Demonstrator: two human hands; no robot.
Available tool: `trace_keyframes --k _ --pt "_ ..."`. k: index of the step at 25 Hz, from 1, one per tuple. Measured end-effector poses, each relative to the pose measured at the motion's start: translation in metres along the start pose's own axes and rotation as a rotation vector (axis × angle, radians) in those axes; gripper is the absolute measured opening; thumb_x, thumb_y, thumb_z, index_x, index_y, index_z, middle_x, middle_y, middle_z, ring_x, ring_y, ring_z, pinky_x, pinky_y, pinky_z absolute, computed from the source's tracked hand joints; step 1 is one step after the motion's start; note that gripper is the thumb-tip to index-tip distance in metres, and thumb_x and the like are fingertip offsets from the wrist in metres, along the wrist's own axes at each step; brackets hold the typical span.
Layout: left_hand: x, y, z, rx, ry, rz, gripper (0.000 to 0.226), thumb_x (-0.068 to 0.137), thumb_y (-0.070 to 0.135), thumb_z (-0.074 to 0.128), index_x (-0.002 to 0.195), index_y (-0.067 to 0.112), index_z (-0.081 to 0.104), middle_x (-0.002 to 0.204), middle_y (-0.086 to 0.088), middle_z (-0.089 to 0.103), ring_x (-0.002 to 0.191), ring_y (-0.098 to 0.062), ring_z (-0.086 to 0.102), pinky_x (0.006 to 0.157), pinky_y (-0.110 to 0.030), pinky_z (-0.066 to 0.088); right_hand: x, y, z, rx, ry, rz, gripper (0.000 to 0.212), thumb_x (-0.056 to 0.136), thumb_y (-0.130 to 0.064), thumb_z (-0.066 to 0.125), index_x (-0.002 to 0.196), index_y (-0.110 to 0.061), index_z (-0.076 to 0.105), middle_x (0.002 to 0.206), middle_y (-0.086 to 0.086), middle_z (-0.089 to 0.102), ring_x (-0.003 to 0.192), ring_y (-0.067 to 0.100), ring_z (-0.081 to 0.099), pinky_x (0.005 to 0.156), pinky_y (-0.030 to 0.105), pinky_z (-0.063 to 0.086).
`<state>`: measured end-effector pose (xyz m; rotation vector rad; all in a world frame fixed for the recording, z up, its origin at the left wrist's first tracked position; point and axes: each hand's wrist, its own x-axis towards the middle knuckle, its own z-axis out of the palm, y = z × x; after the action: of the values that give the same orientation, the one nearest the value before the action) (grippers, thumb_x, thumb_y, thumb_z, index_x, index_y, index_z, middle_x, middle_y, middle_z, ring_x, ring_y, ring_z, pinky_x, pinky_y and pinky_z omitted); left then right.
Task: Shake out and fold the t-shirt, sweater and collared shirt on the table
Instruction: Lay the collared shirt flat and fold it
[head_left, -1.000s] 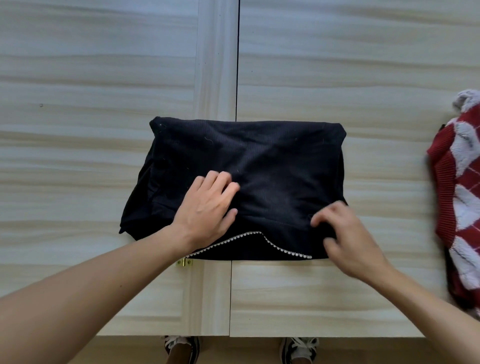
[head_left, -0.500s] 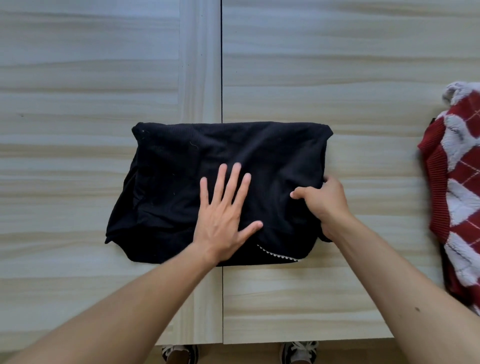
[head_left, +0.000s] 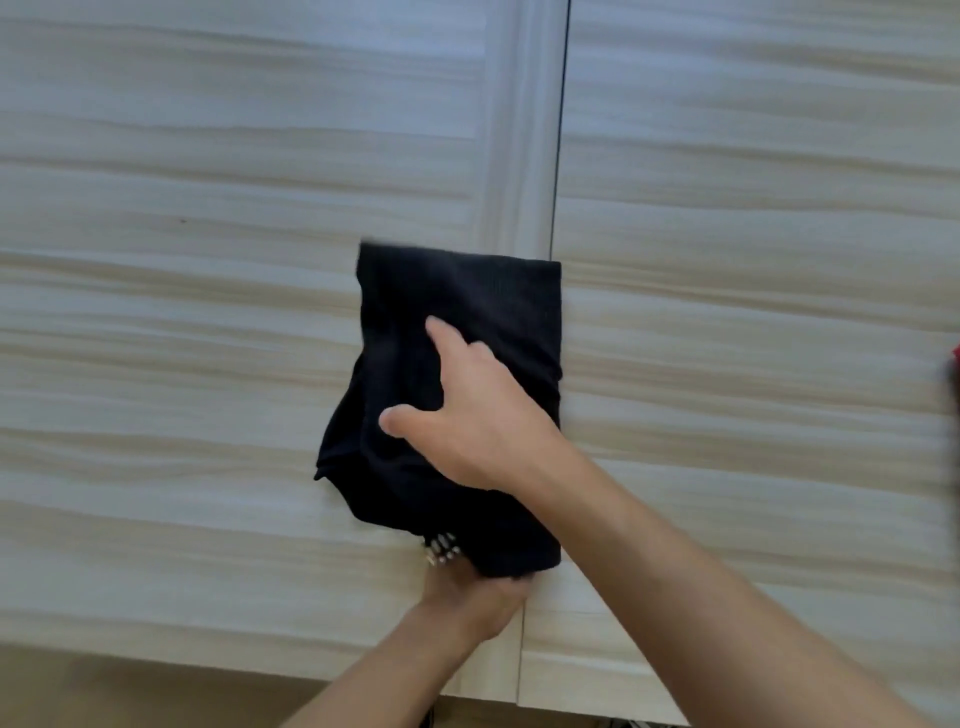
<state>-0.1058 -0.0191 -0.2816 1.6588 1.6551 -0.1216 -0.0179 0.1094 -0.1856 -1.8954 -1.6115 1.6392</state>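
Note:
The black shirt with a beaded trim lies folded into a narrow upright rectangle across the seam in the middle of the table. My right hand rests on top of it, thumb and forefinger spread, the other fingers curled into the cloth. My left hand is at the near edge, partly hidden under the shirt, and grips its lower end by the beads. A sliver of the red patterned sweater shows at the right edge of the view.
The pale wood-grain table has a dark seam running away from me through its middle. Its near edge runs along the bottom of the view, with floor below it.
My right hand has carried the shirt's right side over to the left, halving its width. My left hand moved from flat on top to the near edge. The view shifted, so the sweater is almost gone.

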Motion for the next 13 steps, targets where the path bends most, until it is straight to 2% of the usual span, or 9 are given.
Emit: trace_keyframes --k 1,3,4,6,7,8,10,11,13 --pt "-0.005 -0.003 -0.01 0.165 -0.125 0.079 0.025 0.087 0.042 0.058 0.098 0.033 0.079 0.087 0.012 0.074 0.076 -0.01 0.068 0.063 -0.024 0.055 0.007 0.005 0.006 -0.009 -0.001 0.023 0.075 0.09 -0.036 0.063 0.156 -0.03 0.027 0.146 0.002 0.043 0.128 0.029 0.052 0.103 0.046 0.048" --pt "-0.009 0.002 -0.04 0.455 -0.272 0.277 0.026 0.097 0.036 0.047 0.101 0.026 0.07 0.101 0.002 0.071 0.092 -0.02 0.066 0.071 -0.03 0.05 0.017 0.026 0.012 -0.021 0.19 0.009 0.053 0.093 -0.025 0.056 0.145 -0.025 0.047 0.138 0.0 0.05 0.12 0.027 0.058 0.101 0.046 0.049" --pt "-0.012 0.012 -0.068 0.516 -0.437 0.321 0.024 0.101 0.031 0.041 0.098 0.018 0.062 0.11 -0.007 0.067 0.101 -0.028 0.062 0.076 -0.034 0.043 0.02 0.042 0.014 -0.03 0.308 -0.01 0.048 0.093 -0.019 0.054 0.14 -0.022 0.052 0.136 0.001 0.051 0.12 0.025 0.057 0.103 0.046 0.048" --pt "-0.001 0.025 -0.115 0.464 -0.598 0.297 0.021 0.099 0.028 0.04 0.09 0.018 0.056 0.113 -0.01 0.066 0.104 -0.033 0.062 0.08 -0.037 0.044 0.023 0.079 0.023 -0.136 0.431 -0.041 0.049 0.093 -0.015 0.054 0.143 -0.017 0.052 0.145 0.005 0.045 0.134 0.026 0.046 0.111 0.046 0.041" --pt "0.011 0.033 -0.131 0.478 -0.515 0.34 0.022 0.097 0.029 0.04 0.094 0.019 0.06 0.111 -0.007 0.068 0.104 -0.031 0.064 0.084 -0.039 0.049 0.022 0.096 0.03 -0.23 0.429 -0.04 0.054 0.094 -0.018 0.055 0.148 -0.016 0.047 0.155 0.009 0.038 0.145 0.029 0.035 0.116 0.047 0.035" --pt "0.031 0.04 -0.143 0.446 -0.32 0.395 0.026 0.096 0.031 0.039 0.101 0.022 0.062 0.11 -0.004 0.069 0.105 -0.03 0.064 0.087 -0.042 0.051 0.021 0.11 0.04 -0.318 0.406 -0.043 0.062 0.094 -0.023 0.056 0.153 -0.016 0.039 0.163 0.012 0.026 0.153 0.031 0.021 0.121 0.05 0.028" --pt "0.086 0.048 -0.144 0.447 0.129 0.537 0.036 0.098 0.036 0.035 0.122 0.028 0.061 0.136 -0.005 0.06 0.13 -0.031 0.052 0.104 -0.048 0.043 0.016 0.126 0.063 -0.421 0.37 -0.039 0.073 0.097 -0.037 0.05 0.161 -0.021 0.019 0.171 0.011 0.001 0.157 0.03 -0.006 0.126 0.053 0.009" --pt "0.118 0.046 -0.137 0.531 0.178 0.566 0.045 0.101 0.041 0.032 0.14 0.03 0.051 0.157 -0.008 0.042 0.148 -0.032 0.032 0.117 -0.052 0.029 0.012 0.131 0.075 -0.445 0.384 -0.021 0.074 0.099 -0.043 0.044 0.162 -0.023 0.011 0.171 0.007 -0.008 0.156 0.028 -0.015 0.126 0.053 0.003" --pt "0.183 0.035 -0.122 0.756 -0.013 0.567 0.059 0.105 0.052 0.023 0.16 0.032 0.018 0.171 -0.006 0.002 0.157 -0.029 -0.005 0.125 -0.057 0.002 0.003 0.141 0.098 -0.458 0.446 0.03 0.071 0.102 -0.05 0.032 0.163 -0.026 0.004 0.17 0.002 -0.014 0.156 0.026 -0.018 0.125 0.055 0.002"
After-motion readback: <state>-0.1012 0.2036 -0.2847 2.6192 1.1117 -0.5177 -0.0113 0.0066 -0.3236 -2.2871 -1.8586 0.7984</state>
